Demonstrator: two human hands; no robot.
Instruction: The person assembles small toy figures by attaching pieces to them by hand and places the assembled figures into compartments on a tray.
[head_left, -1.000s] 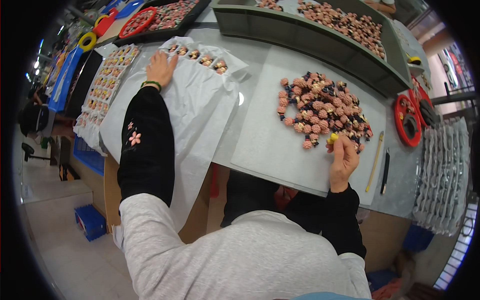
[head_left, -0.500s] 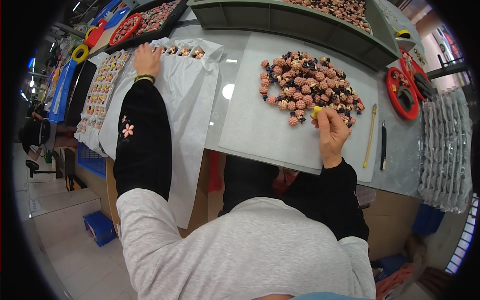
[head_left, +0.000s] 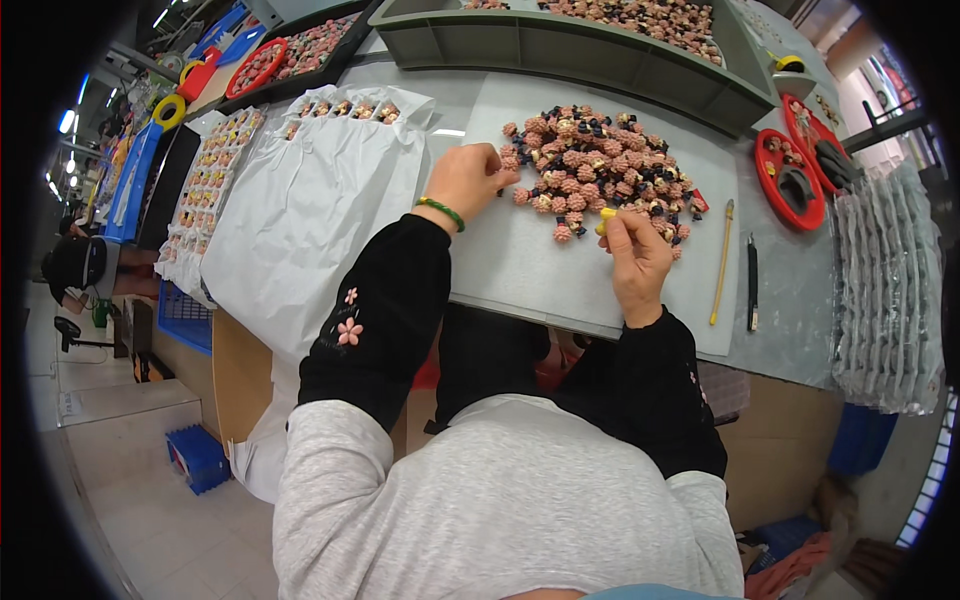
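A heap of small pink and dark bead-like pieces [head_left: 598,165] lies on a pale grey mat [head_left: 520,260]. My left hand [head_left: 466,182] rests at the heap's left edge, fingertips touching the nearest pieces. My right hand [head_left: 634,258] sits just below the heap, its fingers pinched on a small yellow piece [head_left: 605,220]. To the left a white sheet [head_left: 310,210] carries a row of finished pieces [head_left: 345,108] along its far edge.
A long grey bin [head_left: 560,45] of more pieces stands behind the mat. Red round trays [head_left: 790,180] and a stack of clear packets [head_left: 890,290] lie to the right. A thin yellow stick [head_left: 722,262] and a dark pen [head_left: 752,283] lie beside the mat. Filled sheets [head_left: 205,190] lie far left.
My left hand has left the row on the white sheet and come right to the edge of the heap. My right hand stays below the heap, pinching the yellow piece.
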